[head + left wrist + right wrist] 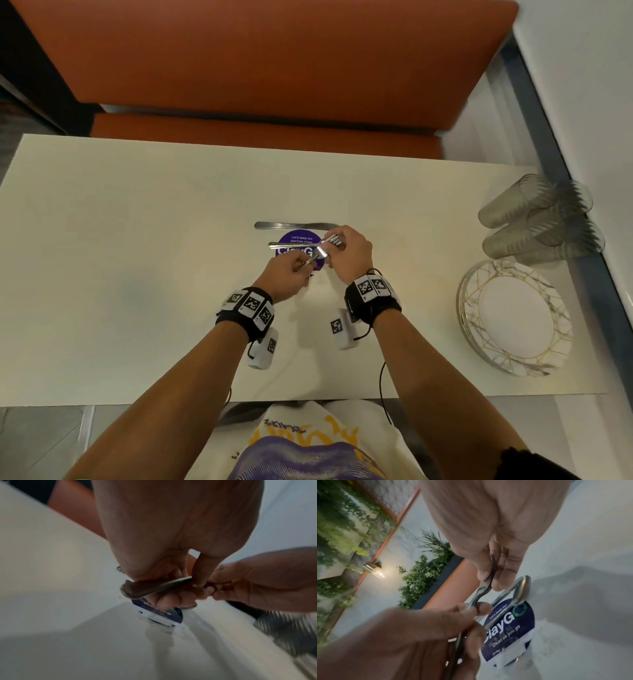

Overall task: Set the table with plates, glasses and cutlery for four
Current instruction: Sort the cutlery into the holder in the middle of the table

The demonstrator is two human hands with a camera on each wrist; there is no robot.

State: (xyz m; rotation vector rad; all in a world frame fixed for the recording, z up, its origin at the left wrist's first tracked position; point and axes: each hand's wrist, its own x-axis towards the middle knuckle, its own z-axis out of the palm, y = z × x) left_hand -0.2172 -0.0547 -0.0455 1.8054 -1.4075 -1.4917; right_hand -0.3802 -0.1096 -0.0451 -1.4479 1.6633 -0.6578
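- over the middle of the cream table (137, 240), both hands met above a round purple sticker (291, 240) printed "claygo, clean as you go".
- the right hand (346, 253) was closed around a bunch of cutlery (334, 241); shiny fork tines stuck out past its fingers in the head view.
- the left hand (284, 277) pinched the handle of one silver piece, a fork (480, 592) by the look of its curved neck, between thumb and forefinger; the right fingers gripped its other end.
- a spoon (521, 589), polished and reflective, lay on the sticker with its bowl just beside the right fingertips.
- a knife (296, 225), plain steel, lay flat on the table just beyond the sticker, crosswise to the person.
- at the right edge of the table sat a stack of plates (513, 315), white with a marbled rim and thin gold lines.
- just beyond the plates, ribbed clear glasses (537, 219) lay on their sides in a pile.
- an orange bench (257, 68) ran along the far side of the table.
- how many pieces the right hand held could not be told.
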